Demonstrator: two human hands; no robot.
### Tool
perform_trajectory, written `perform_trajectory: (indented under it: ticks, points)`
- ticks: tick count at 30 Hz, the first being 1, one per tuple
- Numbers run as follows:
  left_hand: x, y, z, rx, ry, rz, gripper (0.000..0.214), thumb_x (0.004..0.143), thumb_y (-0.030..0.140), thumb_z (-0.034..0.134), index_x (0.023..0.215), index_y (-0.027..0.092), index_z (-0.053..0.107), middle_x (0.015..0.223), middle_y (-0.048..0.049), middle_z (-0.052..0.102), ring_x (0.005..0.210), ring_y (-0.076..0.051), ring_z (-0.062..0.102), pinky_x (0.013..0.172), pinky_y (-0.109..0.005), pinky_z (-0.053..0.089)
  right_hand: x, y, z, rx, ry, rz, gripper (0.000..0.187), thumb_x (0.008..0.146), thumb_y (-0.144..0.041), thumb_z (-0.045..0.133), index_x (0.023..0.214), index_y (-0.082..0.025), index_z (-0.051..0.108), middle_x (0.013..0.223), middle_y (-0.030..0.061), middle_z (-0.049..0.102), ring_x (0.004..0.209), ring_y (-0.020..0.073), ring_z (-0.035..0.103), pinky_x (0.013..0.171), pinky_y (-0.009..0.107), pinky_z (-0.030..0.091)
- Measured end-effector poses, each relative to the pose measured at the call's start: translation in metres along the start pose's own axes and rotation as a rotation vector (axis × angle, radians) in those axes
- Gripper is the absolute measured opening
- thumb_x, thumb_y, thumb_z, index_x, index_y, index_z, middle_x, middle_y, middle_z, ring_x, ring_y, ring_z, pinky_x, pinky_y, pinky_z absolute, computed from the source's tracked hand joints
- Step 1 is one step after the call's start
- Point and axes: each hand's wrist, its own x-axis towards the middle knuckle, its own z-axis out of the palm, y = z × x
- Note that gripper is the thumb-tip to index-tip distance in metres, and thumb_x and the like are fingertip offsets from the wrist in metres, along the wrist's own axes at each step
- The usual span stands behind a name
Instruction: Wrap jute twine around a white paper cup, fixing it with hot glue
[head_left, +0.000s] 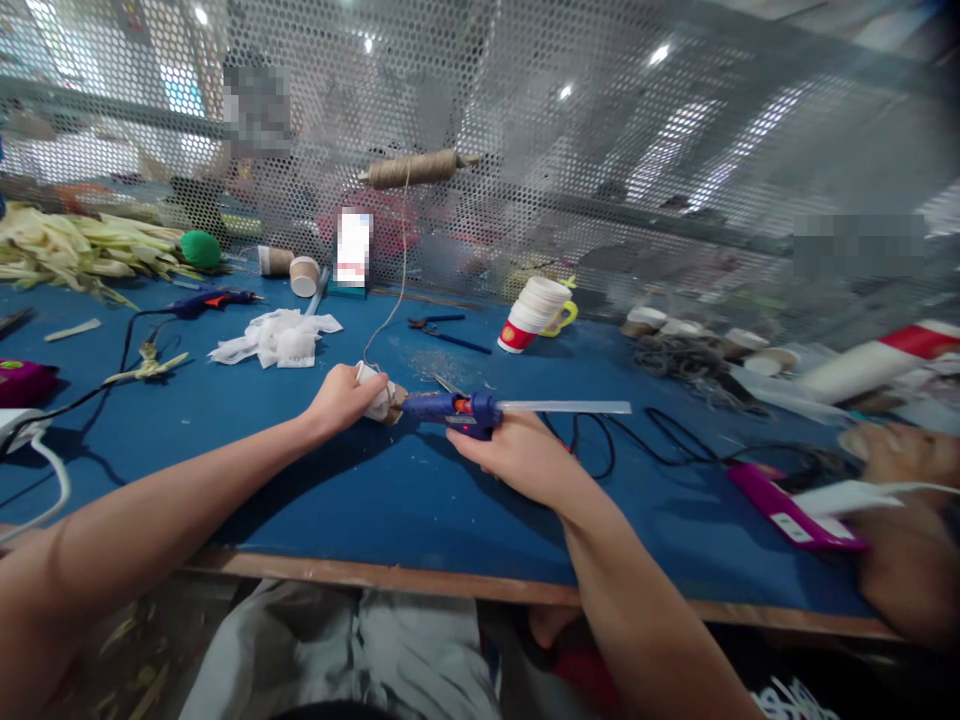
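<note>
My left hand [339,400] is closed around a small white paper cup [379,393] with brown twine about its lower part. My right hand [517,450] grips a blue hot glue gun [472,412], its nozzle end right at the cup. A long clear glue stick [566,407] sticks out of the gun's back. From a twine spool [412,169] on the mesh, a strand [403,250] runs down to the cup. Behind the gun lie scissors [448,384], partly hidden.
Pliers [450,333], stacked white cups [536,310], white tissue-like pieces [281,338] and a second glue gun [214,300] lie beyond my hands. Black cord [667,440] and a purple power strip [795,510] are at right, beside another person's hand [904,455]. Dried husks [75,245] lie far left.
</note>
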Motion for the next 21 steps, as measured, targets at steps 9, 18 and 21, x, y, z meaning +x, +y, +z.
perform_trajectory:
  ticks: [9,18,21]
  points:
    - [-0.0009,-0.0005,-0.0003,-0.012,-0.014,0.015,0.033,0.066,0.041,0.049,0.049,0.013,0.053,0.043,0.0022,0.041,0.043,-0.009,0.036,0.043,-0.022,0.028,-0.0002,0.0006,-0.0006,-0.003,-0.034,-0.001,0.025,0.071,-0.031,0.049,0.049,-0.02,0.045,0.043,-0.0019,0.048,0.048,0.0127,0.047,0.049,0.024,0.034]
    - [-0.0037,-0.0013,-0.0003,0.074,-0.021,0.076,0.036,0.067,0.044,0.045,0.049,0.013,0.051,0.046,0.0025,0.039,0.046,-0.009,0.034,0.045,-0.022,0.028,0.0029,0.0052,-0.0004,0.031,0.071,0.008,0.025,0.071,-0.03,0.051,0.049,-0.019,0.046,0.042,-0.002,0.048,0.044,0.0119,0.047,0.047,0.024,0.036]
    - [-0.0069,-0.001,0.0002,0.079,-0.035,0.112,0.037,0.069,0.044,0.045,0.05,0.013,0.05,0.047,0.0025,0.038,0.046,-0.009,0.034,0.046,-0.022,0.03,0.0043,0.0078,-0.0011,0.066,0.068,0.045,0.026,0.071,-0.031,0.052,0.049,-0.018,0.047,0.041,-0.0019,0.049,0.041,0.011,0.047,0.045,0.024,0.037]
